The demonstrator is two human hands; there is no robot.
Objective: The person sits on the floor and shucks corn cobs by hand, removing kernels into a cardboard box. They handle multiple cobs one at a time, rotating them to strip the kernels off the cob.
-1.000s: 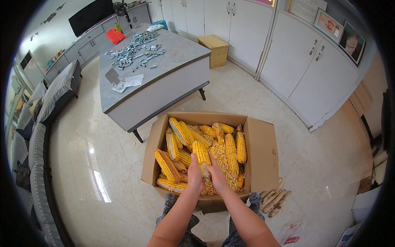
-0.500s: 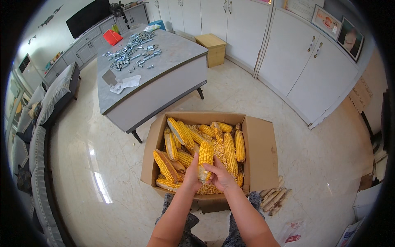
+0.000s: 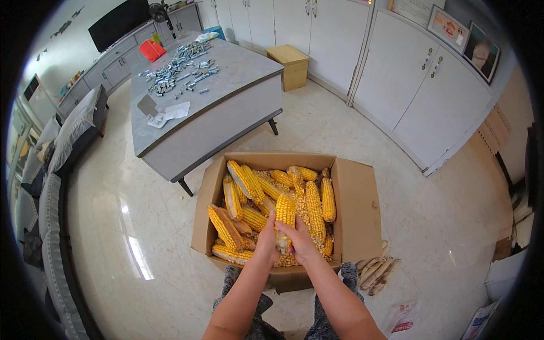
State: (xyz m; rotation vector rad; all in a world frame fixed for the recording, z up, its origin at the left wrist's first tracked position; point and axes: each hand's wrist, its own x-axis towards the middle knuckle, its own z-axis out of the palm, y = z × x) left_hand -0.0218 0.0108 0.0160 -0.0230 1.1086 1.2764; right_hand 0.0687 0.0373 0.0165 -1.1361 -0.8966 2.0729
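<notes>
Between my two hands an ear of corn (image 3: pixel 285 208) is held upright over an open cardboard box (image 3: pixel 356 209). Its top rows carry yellow kernels, while the lower part shows pale, bared cob. My left hand (image 3: pixel 267 237) is closed around its left side. From the right, my right hand (image 3: pixel 299 240) grips the lower part, its thumb lying across the front. Beneath, several other dried ears (image 3: pixel 313 211) rest in the box among loose kernels (image 3: pixel 286 260). My hands hide part of the cob's lower end.
Stripped cobs (image 3: pixel 378 274) lie on the floor right of the box, near a clear plastic bag (image 3: pixel 403 317). Ahead stands a grey table (image 3: pixel 209 105) strewn with metal bolts (image 3: pixel 175 68). A wooden stool (image 3: pixel 290 67) is beside white cabinets (image 3: pixel 391 73); a sofa (image 3: pixel 54 226) lines the left.
My right thumb has moved up and left across the front of the ear. Both hands keep their grip; the whole view has shifted slightly.
</notes>
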